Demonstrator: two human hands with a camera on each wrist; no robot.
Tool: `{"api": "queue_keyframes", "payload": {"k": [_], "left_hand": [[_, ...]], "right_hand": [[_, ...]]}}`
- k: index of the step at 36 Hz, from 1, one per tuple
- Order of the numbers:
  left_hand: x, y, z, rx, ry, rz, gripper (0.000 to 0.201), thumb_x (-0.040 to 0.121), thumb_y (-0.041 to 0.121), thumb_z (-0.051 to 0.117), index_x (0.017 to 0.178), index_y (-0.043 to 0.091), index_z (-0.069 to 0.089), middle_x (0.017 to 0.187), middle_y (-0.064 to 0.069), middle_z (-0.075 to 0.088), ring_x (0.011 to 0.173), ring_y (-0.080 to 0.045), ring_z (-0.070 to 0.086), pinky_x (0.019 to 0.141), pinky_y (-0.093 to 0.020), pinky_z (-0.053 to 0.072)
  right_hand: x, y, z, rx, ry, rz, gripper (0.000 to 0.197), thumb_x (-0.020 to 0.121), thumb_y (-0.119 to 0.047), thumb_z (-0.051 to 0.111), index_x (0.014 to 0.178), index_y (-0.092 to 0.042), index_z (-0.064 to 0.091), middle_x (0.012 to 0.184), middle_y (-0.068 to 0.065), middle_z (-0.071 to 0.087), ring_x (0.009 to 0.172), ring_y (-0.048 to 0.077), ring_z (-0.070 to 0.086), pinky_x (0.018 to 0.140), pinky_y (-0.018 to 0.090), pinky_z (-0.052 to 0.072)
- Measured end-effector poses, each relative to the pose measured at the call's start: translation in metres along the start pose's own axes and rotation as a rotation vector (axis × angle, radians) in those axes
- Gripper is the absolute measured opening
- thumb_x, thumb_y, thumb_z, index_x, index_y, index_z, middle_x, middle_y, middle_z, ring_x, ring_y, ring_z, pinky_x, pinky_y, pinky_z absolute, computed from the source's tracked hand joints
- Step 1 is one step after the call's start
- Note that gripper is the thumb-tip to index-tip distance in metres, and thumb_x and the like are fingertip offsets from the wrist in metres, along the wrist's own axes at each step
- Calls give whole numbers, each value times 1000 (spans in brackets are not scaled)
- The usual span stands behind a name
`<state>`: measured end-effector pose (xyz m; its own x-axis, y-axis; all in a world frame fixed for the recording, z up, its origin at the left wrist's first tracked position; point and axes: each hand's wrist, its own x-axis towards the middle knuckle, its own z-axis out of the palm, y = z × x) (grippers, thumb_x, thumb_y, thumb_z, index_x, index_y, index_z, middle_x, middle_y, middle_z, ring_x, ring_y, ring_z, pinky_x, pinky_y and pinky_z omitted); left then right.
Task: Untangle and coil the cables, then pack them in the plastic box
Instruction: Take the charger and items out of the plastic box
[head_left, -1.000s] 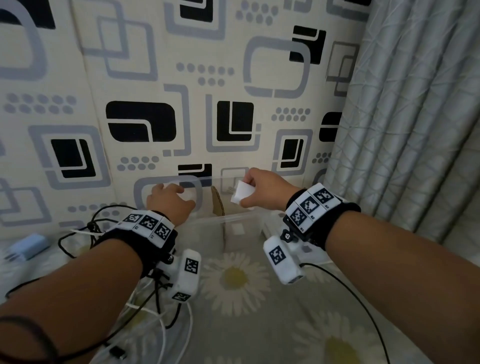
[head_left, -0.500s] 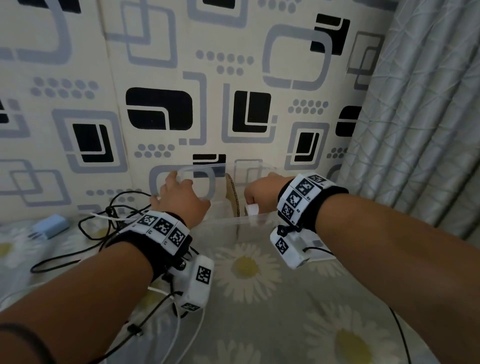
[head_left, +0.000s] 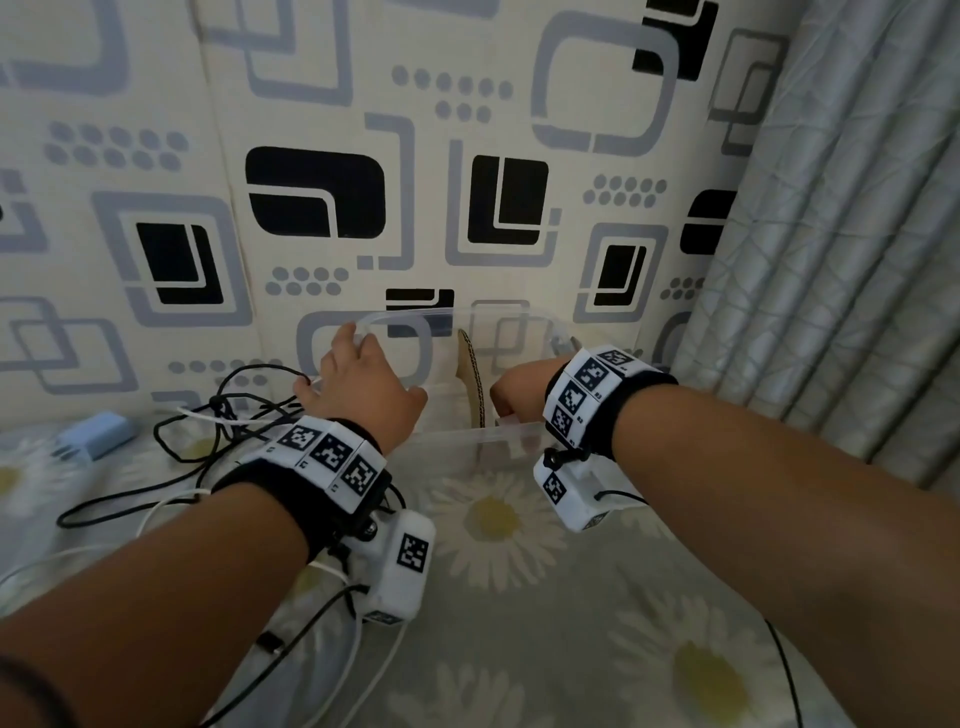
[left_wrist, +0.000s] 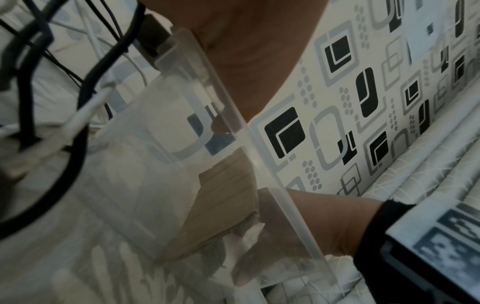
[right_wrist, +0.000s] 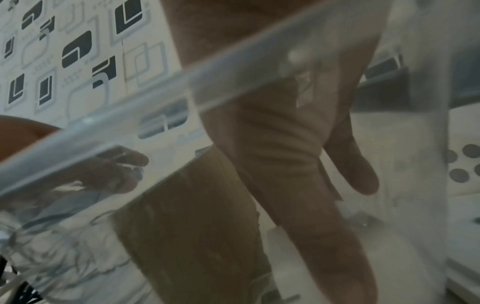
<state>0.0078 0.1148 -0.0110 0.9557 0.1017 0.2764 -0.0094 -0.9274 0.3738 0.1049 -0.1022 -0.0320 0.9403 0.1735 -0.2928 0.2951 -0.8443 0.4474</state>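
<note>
Two hands are on the clear plastic box (head_left: 457, 431), which stands on the daisy-print sheet (head_left: 519, 649) against the patterned wall (head_left: 363, 156). Head view: left hand (head_left: 363, 384) lies over the box's left rim, fingers reaching toward the far edge; right hand (head_left: 519, 397) is at the near rim, fingers curled downward out of sight. A cardboard piece (head_left: 472, 379) stands upright inside the box between the hands.

Left wrist view adds what the head view lacks: the right hand's thumb (left_wrist: 262, 265) presses the near wall from inside, seen through the plastic, so that hand grips the rim. Right wrist view: right fingers (right_wrist: 358, 164) hang behind the wall; blurred.

Left hand's grasp: fingers bent over the rim; whether the hand clamps it, cannot tell.

Tangled black and white cables (head_left: 208, 441) lie on the sheet left of the box, beside a blue charger (head_left: 98, 434).
</note>
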Motion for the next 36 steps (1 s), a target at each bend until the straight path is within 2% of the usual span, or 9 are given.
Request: {"api": "queue_keyframes", "payload": {"k": [2, 9, 16, 19, 21, 25, 27, 31, 36], "left_hand": [[0, 0, 0, -3, 4, 0, 79, 85, 49, 58, 149, 16, 25, 161, -1, 5, 145, -25, 17, 115, -56, 13], [0, 1, 0, -7, -7, 5, 80, 86, 48, 58, 150, 16, 23, 161, -1, 4, 146, -25, 15, 115, -57, 11], [2, -1, -1, -1, -13, 11, 80, 86, 50, 58, 150, 15, 25, 162, -2, 4, 146, -26, 16, 115, -57, 12], [2, -1, -1, -3, -19, 11, 79, 86, 49, 57, 150, 15, 25, 162, -2, 4, 146, -26, 17, 115, -57, 11], [4, -1, -1, -5, -28, 11, 79, 86, 49, 57, 150, 15, 26, 162, -2, 4, 146, -26, 17, 116, -57, 11], [9, 0, -2, -1, -53, 11, 78, 86, 49, 56, 149, 15, 27, 162, -2, 6, 145, -27, 18, 115, -57, 14], [12, 1, -3, -2, -69, 7, 77, 86, 49, 56, 149, 15, 28, 162, -2, 7, 145, -28, 20, 115, -58, 15], [18, 3, -3, -7, -92, 0, 77, 87, 51, 54, 149, 15, 28, 162, -1, 9, 144, -28, 23, 114, -59, 16], [25, 3, -4, -22, -123, -20, 74, 88, 51, 51, 150, 15, 28, 163, 1, 9, 143, -27, 26, 115, -58, 16]], "right_hand": [[14, 2, 7, -7, 8, 28, 21, 78, -50, 64, 84, -32, 56, 99, -5, 66, 66, 15, 56, 72, 39, 54], [40, 2, 27, 98, 18, 45, 32, 76, -47, 65, 73, -28, 40, 72, -12, 45, 57, 13, 45, 70, 42, 55], [74, 33, 52, 128, -52, 30, 25, 74, -59, 66, 65, -37, 59, 57, -20, 51, 49, -2, 53, 62, 30, 54], [-24, -12, -14, 157, -59, 63, 10, 87, -42, 60, 89, -36, 67, 82, -11, 61, 75, 20, 60, 72, 33, 49], [-40, -19, -25, 163, 14, 98, 26, 92, -27, 56, 115, -19, 64, 105, 7, 63, 94, 30, 61, 75, 36, 46], [31, 26, 24, 169, 24, 50, 54, 80, -45, 61, 133, -38, 49, 140, -8, 51, 119, 17, 54, 89, 35, 45], [15, 27, 14, 195, 39, 80, 57, 87, -34, 56, 142, -32, 42, 148, -6, 43, 129, 18, 47, 98, 36, 40], [-72, -7, -50, 272, 132, 99, 35, 96, -6, 41, 127, -3, 58, 131, 12, 57, 118, 29, 56, 96, 34, 45], [-86, -16, -55, 412, 215, 104, 29, 94, -10, 44, 108, -1, 68, 111, 14, 67, 101, 30, 63, 86, 36, 51]]}}
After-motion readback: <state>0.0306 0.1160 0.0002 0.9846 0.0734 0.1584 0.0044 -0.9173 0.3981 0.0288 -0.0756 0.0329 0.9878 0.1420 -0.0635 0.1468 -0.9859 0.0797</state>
